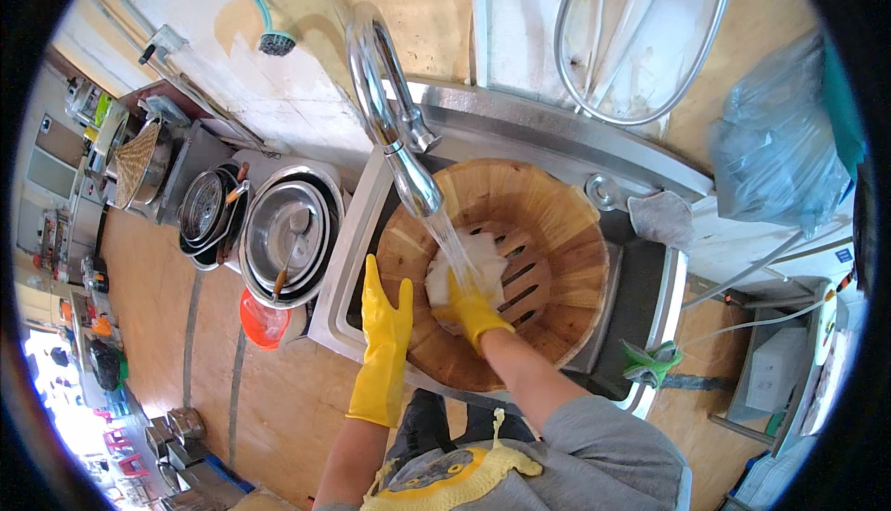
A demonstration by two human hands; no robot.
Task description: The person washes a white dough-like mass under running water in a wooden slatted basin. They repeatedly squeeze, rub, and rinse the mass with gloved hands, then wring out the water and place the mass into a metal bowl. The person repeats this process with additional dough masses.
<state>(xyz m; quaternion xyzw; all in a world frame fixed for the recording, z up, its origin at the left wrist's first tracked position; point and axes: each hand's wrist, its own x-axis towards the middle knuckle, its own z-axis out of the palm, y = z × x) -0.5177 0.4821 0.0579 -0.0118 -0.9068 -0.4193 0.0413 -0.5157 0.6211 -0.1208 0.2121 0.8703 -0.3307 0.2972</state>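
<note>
A round wooden tub with a slotted wooden bottom sits in a metal sink. Water pours from a chrome faucet into it. My right hand, in a yellow rubber glove, is down inside the tub on a whitish cloth under the stream; its fingertips are blurred by water, so its grip is unclear. My left hand, gloved alike, is raised at the tub's left rim, thumb apart from the fingers, holding nothing.
Stacked metal bowls with a ladle stand left of the sink, above a red basin. Pans lie farther left. A grey cloth and a green cloth rest on the sink's right edge. A plastic bag hangs at right.
</note>
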